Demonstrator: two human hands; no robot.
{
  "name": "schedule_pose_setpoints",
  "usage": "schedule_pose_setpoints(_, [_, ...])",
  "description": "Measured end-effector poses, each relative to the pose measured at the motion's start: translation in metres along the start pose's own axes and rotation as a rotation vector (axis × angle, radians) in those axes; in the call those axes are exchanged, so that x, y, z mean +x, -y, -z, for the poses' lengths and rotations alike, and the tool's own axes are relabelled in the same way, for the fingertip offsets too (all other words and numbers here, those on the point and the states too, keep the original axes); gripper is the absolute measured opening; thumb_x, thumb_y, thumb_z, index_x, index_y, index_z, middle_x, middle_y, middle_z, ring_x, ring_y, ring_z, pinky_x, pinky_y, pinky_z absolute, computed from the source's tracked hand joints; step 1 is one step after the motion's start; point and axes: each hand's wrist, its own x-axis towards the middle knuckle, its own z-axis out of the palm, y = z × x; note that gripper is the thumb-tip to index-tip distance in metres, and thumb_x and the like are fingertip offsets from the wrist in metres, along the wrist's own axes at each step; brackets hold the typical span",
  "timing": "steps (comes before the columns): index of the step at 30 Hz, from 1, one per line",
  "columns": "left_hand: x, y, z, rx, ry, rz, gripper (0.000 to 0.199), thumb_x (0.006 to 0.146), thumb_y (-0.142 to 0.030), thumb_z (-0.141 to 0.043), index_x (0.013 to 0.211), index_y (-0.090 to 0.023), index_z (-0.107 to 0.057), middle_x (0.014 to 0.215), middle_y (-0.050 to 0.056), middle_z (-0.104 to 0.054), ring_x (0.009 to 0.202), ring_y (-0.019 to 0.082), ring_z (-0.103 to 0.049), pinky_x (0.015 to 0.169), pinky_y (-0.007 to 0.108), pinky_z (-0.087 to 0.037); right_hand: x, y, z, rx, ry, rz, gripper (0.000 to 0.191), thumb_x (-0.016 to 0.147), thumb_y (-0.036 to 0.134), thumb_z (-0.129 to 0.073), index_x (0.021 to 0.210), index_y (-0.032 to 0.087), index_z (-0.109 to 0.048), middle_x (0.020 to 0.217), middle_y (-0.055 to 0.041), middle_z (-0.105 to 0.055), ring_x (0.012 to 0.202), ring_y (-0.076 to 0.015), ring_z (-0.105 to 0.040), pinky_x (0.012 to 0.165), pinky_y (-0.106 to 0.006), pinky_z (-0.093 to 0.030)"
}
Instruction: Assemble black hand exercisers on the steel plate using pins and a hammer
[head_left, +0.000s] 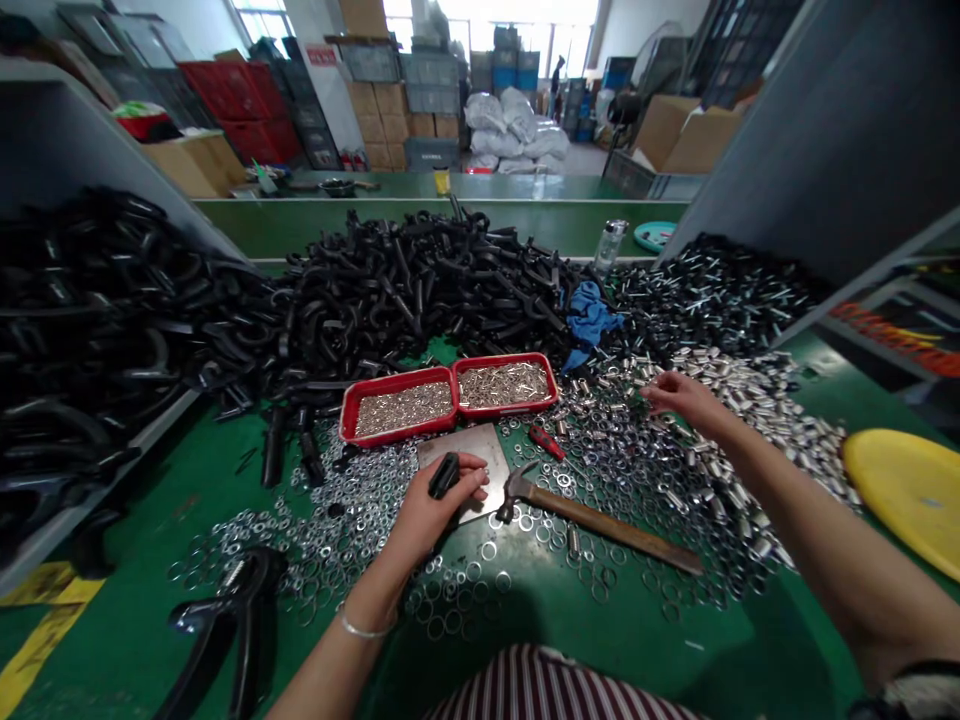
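My left hand (pixel 442 495) is closed round a short black part (pixel 444 475), above a flat metal plate (pixel 480 450). The fingers of my right hand (pixel 679 395) are pinched together over the silvery cylindrical sleeves (pixel 757 395) at the right; what they hold, if anything, is too small to make out. A claw hammer (pixel 600 517) with a wooden handle lies just right of the plate. Behind it is a red-handled screwdriver (pixel 547 442). Two red trays (pixel 397 437) of small metal pins stand behind the plate. Loose metal rings (pixel 360 490) surround the plate.
Black curved parts (pixel 420 280) are heaped at the back and left. Several lie at the front left (pixel 244 620). A blue cloth (pixel 589 318) and a glass jar (pixel 610 245) stand behind the sleeves. A yellow lid-like dish (pixel 911 490) is at the right edge.
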Motion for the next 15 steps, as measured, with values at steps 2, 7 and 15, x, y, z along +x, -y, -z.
schedule_pose_setpoints(2, [0.001, -0.001, -0.003, -0.009, 0.008, 0.004, 0.035, 0.082, -0.044, -0.073, 0.104, -0.016, -0.068, 0.083, 0.006, -0.075, 0.078, 0.021, -0.074, 0.079, 0.032, -0.056, 0.001, 0.008, 0.002, 0.193, -0.019, 0.035, 0.035, 0.08, 0.053, -0.07, 0.083, 0.022, -0.055, 0.074, -0.001, -0.061, 0.066, -0.0157, -0.061, 0.066, -0.032, -0.057])
schedule_pose_setpoints(7, [-0.003, 0.003, -0.01, -0.024, 0.03, -0.007, 0.034, 0.083, -0.045, -0.073, 0.103, -0.017, -0.068, 0.082, 0.005, -0.074, 0.078, 0.021, -0.073, 0.079, 0.031, -0.055, 0.007, 0.021, -0.009, 0.126, -0.012, 0.03, 0.039, 0.077, 0.057, -0.072, 0.082, 0.022, -0.056, 0.064, 0.001, -0.056, 0.054, -0.0136, -0.051, 0.051, -0.029, -0.048])
schedule_pose_setpoints(15, [-0.008, 0.008, -0.008, -0.098, -0.002, 0.017, 0.032, 0.082, -0.043, -0.074, 0.101, -0.018, -0.067, 0.087, 0.006, -0.076, 0.08, 0.021, -0.074, 0.08, 0.033, -0.056, 0.005, 0.034, -0.049, 0.291, -0.08, 0.136, 0.035, 0.078, 0.052, -0.069, 0.092, 0.024, -0.053, 0.074, 0.001, -0.061, 0.057, -0.014, -0.055, 0.055, -0.029, -0.049])
